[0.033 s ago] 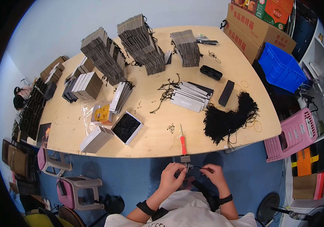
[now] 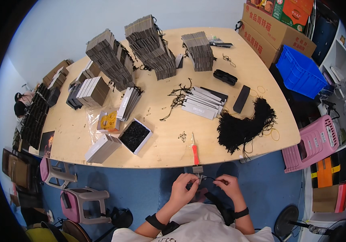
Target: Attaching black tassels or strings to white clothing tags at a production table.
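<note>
My left hand (image 2: 183,188) is closed in a pinch at the front edge of the table, and my right hand (image 2: 228,186) pinches a little to its right. A thin black cord (image 2: 209,178) runs between the fingertips of both. Beside the left fingertips, a small grey ridged fixture (image 2: 198,170) sits at the table edge; its details are too small to tell. Just beyond it lies a red-handled tool (image 2: 195,155) with a thin metal tip pointing away. A large bundle of black cords (image 2: 245,127) rests to the right, and a stack of grey tags (image 2: 201,107) with black strings lies farther off.
Tall stacks of grey cards (image 2: 150,46) stand at the back of the table (image 2: 169,149). A white box of small black pieces (image 2: 136,136) and a box of yellow rubber bands (image 2: 109,121) are left. A blue crate (image 2: 302,72) and a pink stool (image 2: 314,143) flank the right side.
</note>
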Action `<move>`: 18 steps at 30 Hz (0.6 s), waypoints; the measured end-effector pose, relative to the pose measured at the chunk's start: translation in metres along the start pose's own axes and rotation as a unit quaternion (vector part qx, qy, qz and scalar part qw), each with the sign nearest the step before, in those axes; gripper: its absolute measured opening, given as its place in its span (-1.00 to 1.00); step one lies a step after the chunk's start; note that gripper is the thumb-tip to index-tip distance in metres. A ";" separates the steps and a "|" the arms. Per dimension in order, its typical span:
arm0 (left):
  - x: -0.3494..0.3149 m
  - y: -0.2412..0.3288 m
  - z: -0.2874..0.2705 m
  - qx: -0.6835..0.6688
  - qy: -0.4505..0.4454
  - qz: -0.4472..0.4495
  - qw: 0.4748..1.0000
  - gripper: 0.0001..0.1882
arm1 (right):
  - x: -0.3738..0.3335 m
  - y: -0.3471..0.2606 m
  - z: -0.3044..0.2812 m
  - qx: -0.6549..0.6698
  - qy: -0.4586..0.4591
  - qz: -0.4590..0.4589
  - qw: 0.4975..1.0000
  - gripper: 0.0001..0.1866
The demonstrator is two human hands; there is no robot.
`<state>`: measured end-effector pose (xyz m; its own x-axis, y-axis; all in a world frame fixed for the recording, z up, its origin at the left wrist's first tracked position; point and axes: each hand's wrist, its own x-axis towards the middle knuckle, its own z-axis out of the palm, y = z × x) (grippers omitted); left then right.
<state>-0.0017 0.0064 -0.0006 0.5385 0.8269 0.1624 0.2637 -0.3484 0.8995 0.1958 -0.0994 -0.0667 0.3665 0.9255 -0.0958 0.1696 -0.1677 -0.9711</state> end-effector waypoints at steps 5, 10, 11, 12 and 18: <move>0.001 -0.004 -0.003 -0.063 -0.052 -0.066 0.994 -0.93 | -0.010 -0.056 -0.004 -0.059 0.008 -0.091 0.994 -0.89; 0.003 -0.004 -0.009 -0.078 -0.086 -0.092 0.989 -0.93 | -0.011 -0.087 0.004 -0.085 -0.009 -0.164 0.983 -0.90; 0.003 -0.004 -0.010 -0.084 -0.088 -0.093 0.988 -0.93 | -0.010 -0.090 0.006 -0.085 -0.009 -0.164 0.983 -0.90; 0.002 -0.005 -0.010 -0.084 -0.088 -0.093 0.988 -0.93 | -0.010 -0.094 0.007 -0.089 -0.015 -0.163 0.982 -0.90; 0.001 0.002 -0.014 -0.176 -0.076 -0.107 0.976 -0.89 | -0.011 -0.105 0.012 -0.052 -0.007 -0.119 0.991 -0.91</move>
<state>-0.0124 0.0125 0.0074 0.6202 0.7801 -0.0825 0.1065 0.0205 0.9941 0.1628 -0.0882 0.0336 0.2916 0.9476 0.1304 0.3437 0.0234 -0.9388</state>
